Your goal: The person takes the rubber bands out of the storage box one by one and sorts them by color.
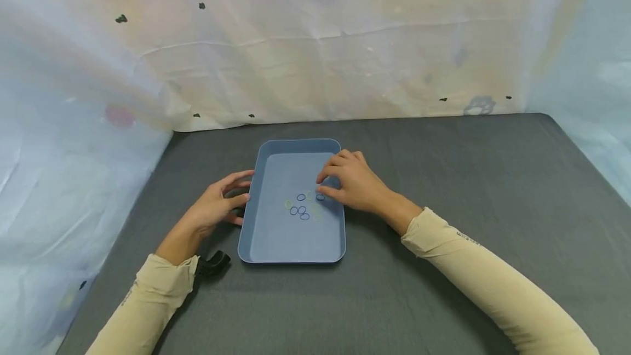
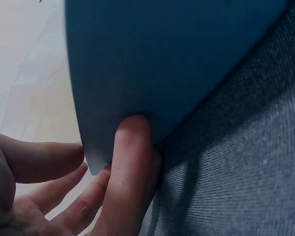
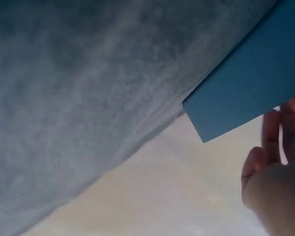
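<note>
A blue-grey rectangular tray [image 1: 296, 251] lies on the dark table. Several small thin loops, dark blue [image 1: 304, 216] and pale yellow [image 1: 288, 204], are scattered on its floor right of the middle; they look like rubber bands. My left hand [image 1: 215, 201] rests its fingertips against the tray's left side, and in the left wrist view a fingertip [image 2: 132, 132] touches the outer wall. Over the tray's right side hovers my right hand [image 1: 356, 181], fingers bent, thumb and index finger slightly apart. Just under its thumb lies one dark blue loop [image 1: 320, 198]. Nothing shows between those fingertips.
Dark grey cloth [image 1: 468, 196] covers the table. Pale patterned sheets [image 1: 315, 64] hang behind it and at both sides. A black strap-like piece [image 1: 214, 263] sticks out by the left wrist. In the right wrist view, the tray's outer wall [image 3: 236, 98] stands beside the hand.
</note>
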Demonstrator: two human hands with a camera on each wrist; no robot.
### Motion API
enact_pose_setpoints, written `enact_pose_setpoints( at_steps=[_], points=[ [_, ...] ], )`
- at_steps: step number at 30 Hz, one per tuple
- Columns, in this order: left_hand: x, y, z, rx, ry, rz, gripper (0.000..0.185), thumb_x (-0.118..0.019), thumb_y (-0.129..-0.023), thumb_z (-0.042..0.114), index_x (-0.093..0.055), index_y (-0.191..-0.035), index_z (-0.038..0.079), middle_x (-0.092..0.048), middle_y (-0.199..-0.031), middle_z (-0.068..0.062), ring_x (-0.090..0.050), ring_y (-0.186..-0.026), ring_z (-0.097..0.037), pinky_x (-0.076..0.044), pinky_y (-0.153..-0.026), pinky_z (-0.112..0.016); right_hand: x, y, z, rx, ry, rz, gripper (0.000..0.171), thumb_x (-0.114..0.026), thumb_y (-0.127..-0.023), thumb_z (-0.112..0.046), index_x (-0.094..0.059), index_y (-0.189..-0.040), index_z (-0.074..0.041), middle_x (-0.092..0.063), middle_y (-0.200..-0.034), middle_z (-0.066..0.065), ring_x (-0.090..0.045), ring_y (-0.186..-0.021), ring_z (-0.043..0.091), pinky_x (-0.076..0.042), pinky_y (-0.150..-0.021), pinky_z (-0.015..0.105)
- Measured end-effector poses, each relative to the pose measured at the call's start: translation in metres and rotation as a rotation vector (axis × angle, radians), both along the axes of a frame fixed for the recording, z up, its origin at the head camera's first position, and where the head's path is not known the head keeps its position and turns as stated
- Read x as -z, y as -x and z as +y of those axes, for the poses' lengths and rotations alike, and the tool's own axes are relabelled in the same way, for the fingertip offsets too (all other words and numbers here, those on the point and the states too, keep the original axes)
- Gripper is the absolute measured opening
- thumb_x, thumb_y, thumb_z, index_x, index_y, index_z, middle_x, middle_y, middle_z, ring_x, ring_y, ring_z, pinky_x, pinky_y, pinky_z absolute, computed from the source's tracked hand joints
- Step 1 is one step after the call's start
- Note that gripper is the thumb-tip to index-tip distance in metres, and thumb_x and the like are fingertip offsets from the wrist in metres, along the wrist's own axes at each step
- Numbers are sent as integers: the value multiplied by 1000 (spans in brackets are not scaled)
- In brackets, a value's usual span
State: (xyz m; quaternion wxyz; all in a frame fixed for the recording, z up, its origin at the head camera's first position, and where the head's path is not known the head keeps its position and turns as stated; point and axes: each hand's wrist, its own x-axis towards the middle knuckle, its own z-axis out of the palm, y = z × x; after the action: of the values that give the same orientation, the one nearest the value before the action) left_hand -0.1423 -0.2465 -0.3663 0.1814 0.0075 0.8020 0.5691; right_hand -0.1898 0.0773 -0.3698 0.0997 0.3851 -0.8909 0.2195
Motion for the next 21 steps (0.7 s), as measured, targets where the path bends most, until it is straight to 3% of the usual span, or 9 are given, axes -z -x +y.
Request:
enact_pose_setpoints(
  at_steps=[5, 14, 21],
  points=[
    [0, -1, 3, -10, 12, -25, 60, -52, -103, 6, -31, -157, 20, -33, -156, -21, -51, -128, -45, -62, -69, -44, 3, -4, -5, 0, -25, -49, 14, -74, -90, -36, -77, -99, -26, -69, -106, -7, -50, -104, 17, -30, -93, 46],
    [-4, -1, 2, -14, 11, -37, 61, -54, -103, 8, -30, -157, 20, -33, -157, -21, -55, -124, -42, -62, -69, -45, 2, 1, -9, 80, -112, -135, 7, -80, -84, -34, -77, -89, -29, -68, -99, -9, -48, -101, 17, -27, -94, 48],
    [-9, -4, 1, -23, 41, -12, 60, -53, -103, 10, -30, -157, 22, -33, -157, -19, -49, -130, -47, -62, -67, -41, -3, 4, -15, 115, -143, -171, 7, -81, -82, -35, -76, -81, -30, -65, -93, -10, -49, -101, 18, -26, -95, 50]
  ],
)
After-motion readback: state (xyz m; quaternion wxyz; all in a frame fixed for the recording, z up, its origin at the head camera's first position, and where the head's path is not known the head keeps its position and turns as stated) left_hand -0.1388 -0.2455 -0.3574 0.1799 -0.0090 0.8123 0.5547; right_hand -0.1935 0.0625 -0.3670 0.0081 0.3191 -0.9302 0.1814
